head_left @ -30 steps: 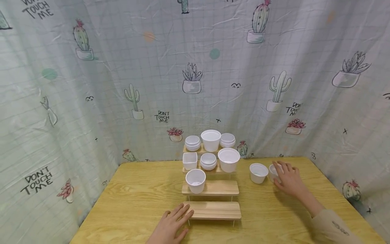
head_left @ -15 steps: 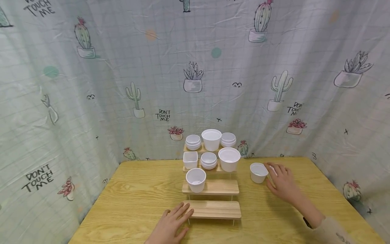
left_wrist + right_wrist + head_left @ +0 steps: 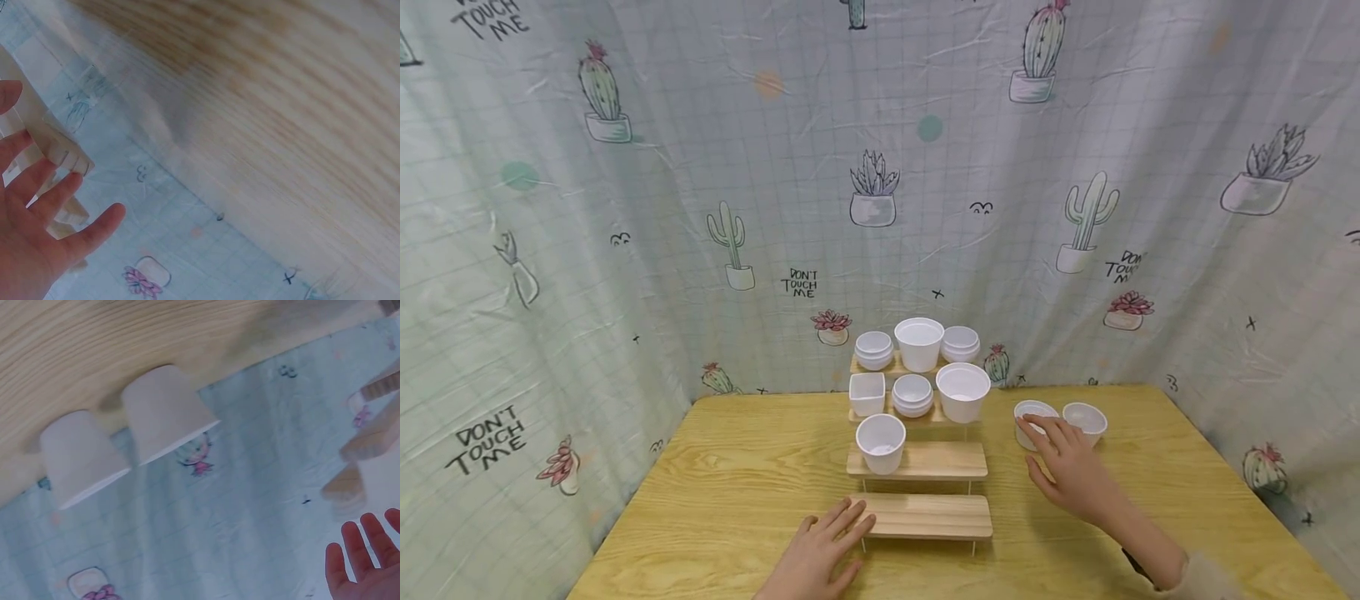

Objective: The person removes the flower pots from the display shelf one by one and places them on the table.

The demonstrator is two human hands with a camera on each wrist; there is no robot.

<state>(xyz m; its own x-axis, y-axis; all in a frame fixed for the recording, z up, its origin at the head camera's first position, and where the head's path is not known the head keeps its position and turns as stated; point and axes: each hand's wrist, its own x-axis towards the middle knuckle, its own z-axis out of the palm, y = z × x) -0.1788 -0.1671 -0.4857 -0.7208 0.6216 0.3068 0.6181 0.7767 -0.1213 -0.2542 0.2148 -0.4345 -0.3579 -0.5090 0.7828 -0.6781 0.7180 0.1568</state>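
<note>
The left hand lies flat, fingers straight, touching the left end of the wooden stand's lowest step. Right of the stand, the right hand reaches open-fingered, fingertips at a white cup; a second cup sits just beyond.

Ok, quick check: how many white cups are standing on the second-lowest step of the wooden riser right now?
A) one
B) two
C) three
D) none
A: in the head view a single white cup stands at the left end of that step, while the lowest step is bare, with the left hand resting at its left end.
</note>
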